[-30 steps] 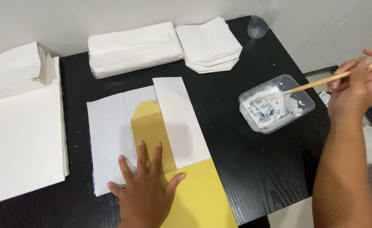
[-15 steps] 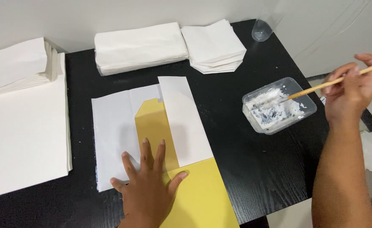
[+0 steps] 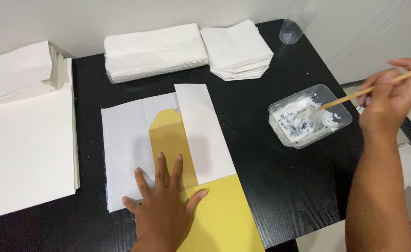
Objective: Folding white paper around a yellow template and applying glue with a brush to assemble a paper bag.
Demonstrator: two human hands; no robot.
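Note:
My left hand (image 3: 165,205) lies flat, fingers spread, on a yellow card template (image 3: 214,219) and the white paper sheet (image 3: 121,140) under it. One flap of the white sheet (image 3: 203,130) is folded over the template's right side. My right hand (image 3: 392,93) grips a thin wooden stick (image 3: 354,94) whose tip dips into white paste inside a clear plastic tub (image 3: 310,114) at the table's right.
The black table (image 3: 280,177) carries stacks of white paper: a large pile (image 3: 23,140) at the left, folded bags (image 3: 154,51) and squares (image 3: 238,49) at the back. A clear plastic cup (image 3: 290,31) lies near the far right corner. The table edge runs close right.
My right hand has shifted the stick slightly in the paste tub. My left hand stays pressed on the template and paper.

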